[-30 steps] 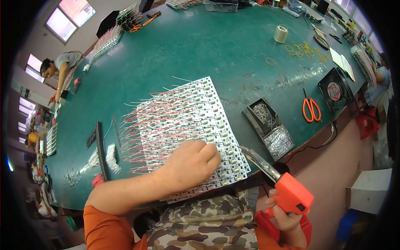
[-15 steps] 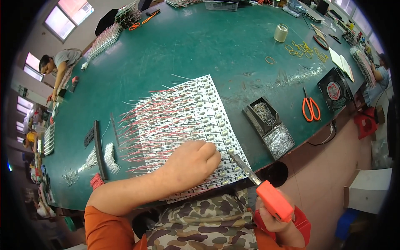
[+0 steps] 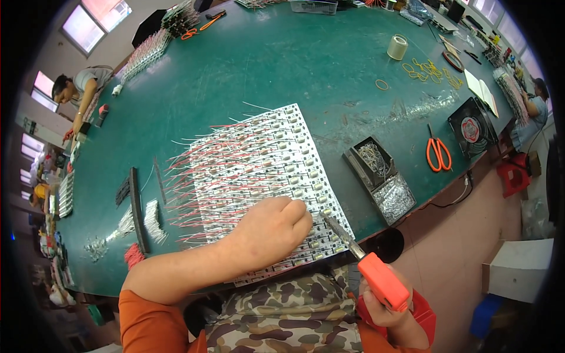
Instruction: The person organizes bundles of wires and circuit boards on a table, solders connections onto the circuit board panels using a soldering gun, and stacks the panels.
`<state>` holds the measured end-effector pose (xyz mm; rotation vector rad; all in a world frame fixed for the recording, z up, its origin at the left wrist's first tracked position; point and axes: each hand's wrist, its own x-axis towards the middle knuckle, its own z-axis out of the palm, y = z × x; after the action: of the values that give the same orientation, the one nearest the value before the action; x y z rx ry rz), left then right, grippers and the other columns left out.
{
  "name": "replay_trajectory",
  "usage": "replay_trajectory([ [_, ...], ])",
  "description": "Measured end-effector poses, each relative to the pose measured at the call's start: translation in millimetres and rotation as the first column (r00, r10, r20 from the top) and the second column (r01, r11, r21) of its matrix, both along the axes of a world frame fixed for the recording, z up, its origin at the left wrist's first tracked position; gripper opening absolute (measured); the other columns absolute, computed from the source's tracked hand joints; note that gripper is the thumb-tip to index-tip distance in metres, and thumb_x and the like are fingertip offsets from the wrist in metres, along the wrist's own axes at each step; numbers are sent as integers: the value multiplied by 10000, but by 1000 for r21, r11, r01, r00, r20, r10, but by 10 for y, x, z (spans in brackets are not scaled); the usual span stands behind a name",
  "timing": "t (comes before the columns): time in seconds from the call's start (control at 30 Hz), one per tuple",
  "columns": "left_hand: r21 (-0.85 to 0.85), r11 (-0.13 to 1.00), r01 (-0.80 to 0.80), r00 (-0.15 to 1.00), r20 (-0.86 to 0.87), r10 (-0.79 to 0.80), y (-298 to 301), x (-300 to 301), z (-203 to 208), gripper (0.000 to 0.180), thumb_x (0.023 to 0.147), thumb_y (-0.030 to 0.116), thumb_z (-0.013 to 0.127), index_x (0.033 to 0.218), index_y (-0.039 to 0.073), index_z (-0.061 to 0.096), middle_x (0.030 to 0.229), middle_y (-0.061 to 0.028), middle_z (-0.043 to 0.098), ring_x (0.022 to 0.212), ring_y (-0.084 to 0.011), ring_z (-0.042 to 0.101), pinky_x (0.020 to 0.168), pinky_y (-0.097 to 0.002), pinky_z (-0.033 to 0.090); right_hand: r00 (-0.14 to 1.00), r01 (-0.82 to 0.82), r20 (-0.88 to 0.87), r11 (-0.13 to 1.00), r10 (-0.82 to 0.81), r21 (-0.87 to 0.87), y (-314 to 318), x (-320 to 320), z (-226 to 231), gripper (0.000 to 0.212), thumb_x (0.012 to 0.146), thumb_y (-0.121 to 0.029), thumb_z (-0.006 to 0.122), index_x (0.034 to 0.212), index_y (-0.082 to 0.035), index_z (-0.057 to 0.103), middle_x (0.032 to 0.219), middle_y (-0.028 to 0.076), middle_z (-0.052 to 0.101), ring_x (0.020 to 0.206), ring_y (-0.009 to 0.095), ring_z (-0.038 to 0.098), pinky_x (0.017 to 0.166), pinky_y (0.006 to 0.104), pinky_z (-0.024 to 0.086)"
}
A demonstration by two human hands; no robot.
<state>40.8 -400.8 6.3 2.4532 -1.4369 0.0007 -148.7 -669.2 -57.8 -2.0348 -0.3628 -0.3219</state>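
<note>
A white panel of small circuit boards (image 3: pixel 303 147) lies on the green table in front of me, with rows of components and many red and white wires (image 3: pixel 194 170) sticking out to its left. My left hand (image 3: pixel 272 228) rests on the panel's lower right part, fingers curled in a pinch; what they hold is hidden beneath them. My right hand (image 3: pixel 381 309) grips the red handle of a soldering iron (image 3: pixel 384 281). The iron's tip meets the panel near its right edge, just right of my left fingers.
Right of the panel stand a dark open box (image 3: pixel 379 179) with wire and crumpled foil, orange-handled scissors (image 3: pixel 438 154) and a black fan (image 3: pixel 472 126). Loose wire bundles (image 3: pixel 154 222) and a dark bar (image 3: pixel 136 206) lie left. Another person (image 3: pixel 88 88) works at the far left.
The soldering iron and my right hand have shifted slightly up and left, the tip moving a little toward my left fingers. My left hand stays nearly still.
</note>
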Motion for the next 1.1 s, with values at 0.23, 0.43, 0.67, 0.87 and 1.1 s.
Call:
replay_trajectory([
  [0.23,9,1000,6,1000,22,-6,-2,1,4,232,807,110,600,1013,7,623,836,-94,531,787,-268,595,669,-395,508,999,-14,51,999,16,-39,6,56,78,554,750,-40,757,1231,102,521,1097,226,641,797,345,690,710,394,567],
  [0.43,16,1000,3,1000,21,-3,-4,2,16,223,812,112,600,1008,9,622,840,-94,534,791,-268,598,672,-398,512,999,26,47,958,-14,-286,-87,-99,115,524,757,-89,760,1225,50,568,1185,224,586,868,345,663,732,412,561],
  [0.67,27,1000,2,1000,26,-3,-5,-4,13,223,810,110,602,1008,10,626,844,-91,536,798,-266,599,684,-398,513,999,25,51,974,-14,-226,-77,-100,84,524,767,-98,761,1228,49,562,1207,215,570,863,345,665,720,415,562],
  [0.87,-1,1000,-23,999,-22,23,7,4,-30,273,772,88,611,1033,12,634,892,-108,563,838,-288,611,718,-405,517,999,35,3,989,-35,-140,-75,-129,68,482,788,-137,760,1204,27,581,1207,205,577,882,331,667,727,403,557],
  [1.1,-36,997,-64,998,10,64,-9,6,105,262,754,95,618,1005,27,649,900,-102,575,852,-287,615,732,-407,513,997,72,21,961,-69,-266,-150,-254,57,407,803,-198,752,1143,-8,634,1186,196,590,881,328,663,705,385,542],
])
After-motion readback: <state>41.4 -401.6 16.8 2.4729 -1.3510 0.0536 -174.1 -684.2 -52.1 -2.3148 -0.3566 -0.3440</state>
